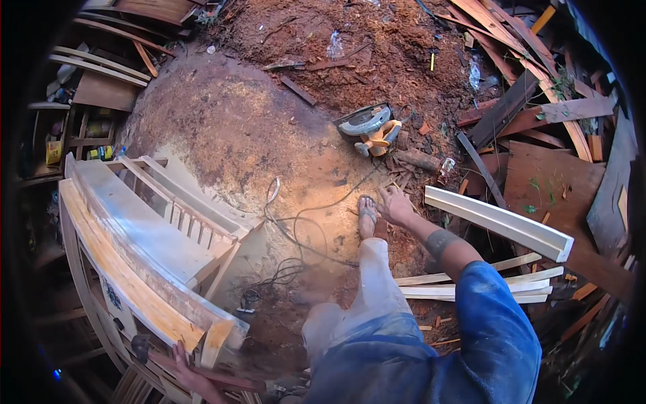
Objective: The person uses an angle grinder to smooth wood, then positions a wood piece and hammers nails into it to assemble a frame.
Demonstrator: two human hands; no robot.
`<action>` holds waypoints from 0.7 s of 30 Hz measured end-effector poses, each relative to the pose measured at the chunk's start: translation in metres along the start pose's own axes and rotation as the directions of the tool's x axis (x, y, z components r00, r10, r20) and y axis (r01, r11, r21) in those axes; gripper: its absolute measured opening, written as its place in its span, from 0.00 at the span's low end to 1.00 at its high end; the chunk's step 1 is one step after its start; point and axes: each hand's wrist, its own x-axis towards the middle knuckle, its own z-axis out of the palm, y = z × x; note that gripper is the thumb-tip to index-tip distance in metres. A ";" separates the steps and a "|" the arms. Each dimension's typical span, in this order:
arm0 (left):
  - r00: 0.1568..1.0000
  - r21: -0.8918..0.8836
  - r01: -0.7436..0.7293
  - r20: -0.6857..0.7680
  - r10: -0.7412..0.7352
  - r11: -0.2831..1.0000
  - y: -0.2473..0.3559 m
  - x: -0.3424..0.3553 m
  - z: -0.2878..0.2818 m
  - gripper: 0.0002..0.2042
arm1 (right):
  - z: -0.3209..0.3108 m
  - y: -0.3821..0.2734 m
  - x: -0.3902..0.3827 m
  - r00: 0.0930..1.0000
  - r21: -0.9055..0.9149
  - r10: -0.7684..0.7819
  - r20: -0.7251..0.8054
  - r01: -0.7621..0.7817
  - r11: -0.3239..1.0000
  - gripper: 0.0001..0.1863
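My right hand (397, 205) reaches forward over the ground beside my sandalled foot (367, 214). Its fingers are spread and nothing shows in them. Ahead of it lies a circular saw (373, 129) with an orange and black handle and a grey guard. My left hand (186, 372) is low at the near end of the wooden workbench (145, 259), its visible fingers stretched up against the wood. Next to that hand are a reddish wooden bar (232, 381) and a small dark lump (140, 348); how they join is unclear.
A long pale moulded board (498, 222) sticks out right of my arm, above several pale strips (471, 289). Dark cable (296, 236) loops across the dusty ground. Scrap planks (518, 114) pile up at right. Cluttered shelves (67, 135) stand at left; sawdust (397, 40) covers the far ground.
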 end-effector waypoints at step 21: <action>0.853 0.473 0.348 -0.519 -0.063 0.809 0.031 -0.012 0.068 0.26 | 0.003 0.144 0.358 0.896 -0.681 -0.441 0.042 0.349 0.644 0.44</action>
